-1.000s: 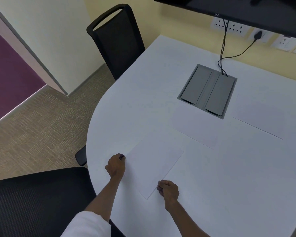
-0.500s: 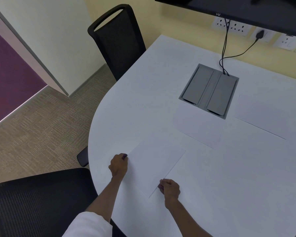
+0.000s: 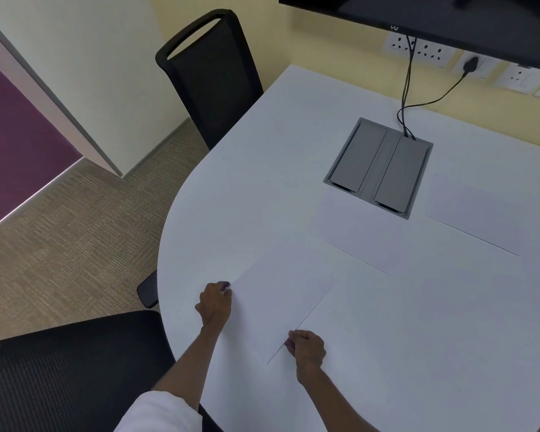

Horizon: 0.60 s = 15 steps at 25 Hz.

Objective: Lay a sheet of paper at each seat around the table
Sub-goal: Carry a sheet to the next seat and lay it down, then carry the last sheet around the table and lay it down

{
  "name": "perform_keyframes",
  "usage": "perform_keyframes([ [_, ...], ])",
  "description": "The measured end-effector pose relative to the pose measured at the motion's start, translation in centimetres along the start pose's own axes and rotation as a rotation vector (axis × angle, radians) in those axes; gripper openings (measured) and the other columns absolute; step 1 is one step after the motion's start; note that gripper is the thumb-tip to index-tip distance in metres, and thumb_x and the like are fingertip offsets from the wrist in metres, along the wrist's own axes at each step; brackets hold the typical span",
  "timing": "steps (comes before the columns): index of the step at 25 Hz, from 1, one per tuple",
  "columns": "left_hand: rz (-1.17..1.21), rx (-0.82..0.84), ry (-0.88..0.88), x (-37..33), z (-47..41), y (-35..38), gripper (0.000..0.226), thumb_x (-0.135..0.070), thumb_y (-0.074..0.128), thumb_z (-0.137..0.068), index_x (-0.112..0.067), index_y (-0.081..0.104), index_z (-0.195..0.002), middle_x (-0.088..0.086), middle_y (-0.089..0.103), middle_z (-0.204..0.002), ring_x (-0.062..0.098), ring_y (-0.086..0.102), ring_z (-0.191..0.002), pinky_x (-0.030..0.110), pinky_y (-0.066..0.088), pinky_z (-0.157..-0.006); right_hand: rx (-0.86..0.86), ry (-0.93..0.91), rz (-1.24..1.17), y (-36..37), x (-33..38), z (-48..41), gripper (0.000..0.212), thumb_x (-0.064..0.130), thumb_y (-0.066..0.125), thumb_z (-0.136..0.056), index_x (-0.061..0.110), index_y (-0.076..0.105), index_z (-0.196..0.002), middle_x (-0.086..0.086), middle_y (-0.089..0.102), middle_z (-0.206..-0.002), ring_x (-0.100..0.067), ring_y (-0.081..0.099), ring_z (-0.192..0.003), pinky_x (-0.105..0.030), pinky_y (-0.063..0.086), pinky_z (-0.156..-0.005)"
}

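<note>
A white sheet of paper (image 3: 281, 302) lies flat on the white table (image 3: 231, 198), near its rounded left edge. My left hand (image 3: 215, 304) pinches the sheet's left corner. My right hand (image 3: 306, 347) pinches its near right edge. A second sheet (image 3: 362, 235) lies in the middle of the table, just below the grey cable box. A third sheet (image 3: 480, 210) lies further right. A black chair (image 3: 60, 375) stands at the near left, beside the sheet I hold. Another black chair (image 3: 212, 76) stands at the far left side.
A grey cable box (image 3: 378, 168) is set into the table's middle, with black cables (image 3: 406, 98) running up to wall sockets (image 3: 424, 49). A dark screen (image 3: 434, 17) hangs above. Carpet (image 3: 60, 244) lies to the left.
The sheet and both hands have barely moved; they sit slightly further to the right in the view, mostly from a small camera shift.
</note>
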State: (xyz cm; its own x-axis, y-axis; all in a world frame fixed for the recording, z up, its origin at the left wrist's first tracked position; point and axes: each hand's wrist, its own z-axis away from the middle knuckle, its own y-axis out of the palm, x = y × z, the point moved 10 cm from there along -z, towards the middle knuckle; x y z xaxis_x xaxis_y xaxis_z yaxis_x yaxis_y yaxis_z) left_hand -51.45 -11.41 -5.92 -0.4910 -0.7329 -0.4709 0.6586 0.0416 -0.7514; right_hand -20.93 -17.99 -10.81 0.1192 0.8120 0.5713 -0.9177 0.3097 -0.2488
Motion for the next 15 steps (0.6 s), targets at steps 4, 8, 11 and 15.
perform_keyframes([
  [4,0.001,-0.022,-0.008,0.0,0.4,-0.2,0.029,-0.016,0.053,-0.097,-0.019,0.067,-0.123,0.006,0.061,-0.127,0.028,0.055,-0.12,0.042,0.037,-0.101,-0.012,-0.037,0.095,-0.6,0.2,-0.1,0.012,0.008,0.074,-0.085,0.002,0.071,-0.075,-0.012,0.071,-0.07,-0.023,0.067,-0.058,-0.043,0.063,-0.079],
  [8,-0.001,-0.062,0.0,-0.9,1.8,0.3,0.027,-0.017,0.053,-0.099,-0.017,0.065,-0.122,0.005,0.062,-0.126,0.028,0.055,-0.119,0.042,0.037,-0.1,-0.007,-0.11,0.223,-2.2,0.8,-0.5,0.017,0.021,0.071,-0.088,0.008,0.07,-0.076,-0.006,0.074,-0.068,-0.017,0.07,-0.054,-0.04,0.063,-0.074],
  [11,0.079,-0.087,0.056,-3.0,3.9,2.1,0.024,-0.018,0.054,-0.099,-0.015,0.066,-0.119,0.005,0.065,-0.12,0.027,0.059,-0.114,0.043,0.041,-0.101,0.024,-0.2,0.32,-3.9,2.7,-1.4,0.018,0.025,0.068,-0.09,0.013,0.07,-0.077,-0.001,0.074,-0.069,-0.016,0.072,-0.061,-0.034,0.06,-0.069],
  [15,0.243,-0.077,0.113,-7.0,7.3,6.0,0.022,-0.018,0.056,-0.099,-0.012,0.069,-0.115,0.006,0.069,-0.111,0.024,0.066,-0.104,0.039,0.051,-0.095,0.053,-0.341,0.47,-7.0,7.2,-3.7,0.015,0.028,0.065,-0.092,0.015,0.07,-0.086,-0.002,0.075,-0.084,-0.024,0.073,-0.08,-0.037,0.058,-0.078],
])
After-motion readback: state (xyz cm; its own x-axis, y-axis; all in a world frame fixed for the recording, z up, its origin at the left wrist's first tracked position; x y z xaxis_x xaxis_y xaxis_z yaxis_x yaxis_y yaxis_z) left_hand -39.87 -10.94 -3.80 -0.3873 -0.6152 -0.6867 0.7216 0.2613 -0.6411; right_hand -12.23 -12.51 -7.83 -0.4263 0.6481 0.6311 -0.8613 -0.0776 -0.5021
